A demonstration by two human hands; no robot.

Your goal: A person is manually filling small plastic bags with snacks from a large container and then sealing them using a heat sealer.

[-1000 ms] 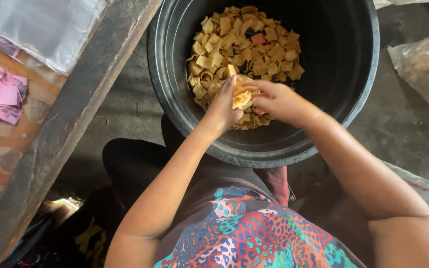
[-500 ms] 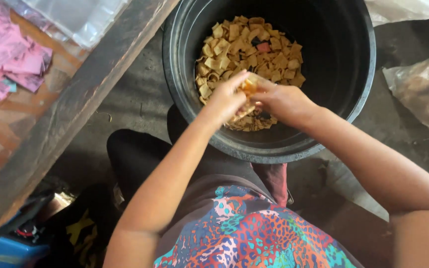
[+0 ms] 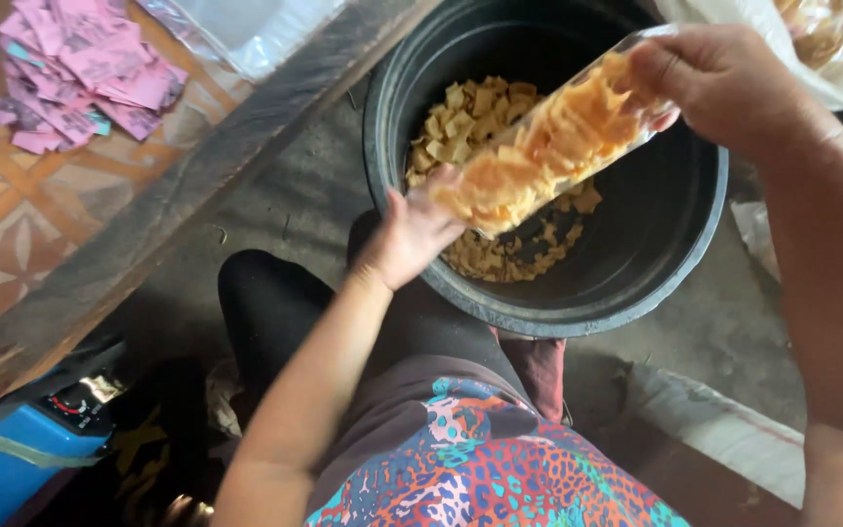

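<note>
A long clear plastic bag (image 3: 548, 141) filled with yellow-orange chips slants over a big black tub (image 3: 680, 244). My left hand (image 3: 412, 234) supports the bag's lower end at the tub's near rim. My right hand (image 3: 724, 83) grips the bag's upper end at the top right. Loose square chips (image 3: 461, 122) lie in a heap inside the tub, under and behind the bag.
A wooden table edge (image 3: 178, 195) runs diagonally at left, with a pile of pink paper slips (image 3: 80, 68) and clear plastic bags (image 3: 246, 29) on the patterned top. A blue device (image 3: 12, 464) sits at lower left. More bagged chips (image 3: 822, 29) lie at top right.
Both hands rose out of the tub with a filled bag; earlier they were low among the chips. The right hand moved up and right, stretching the bag lengthwise. The camera moved closer.
</note>
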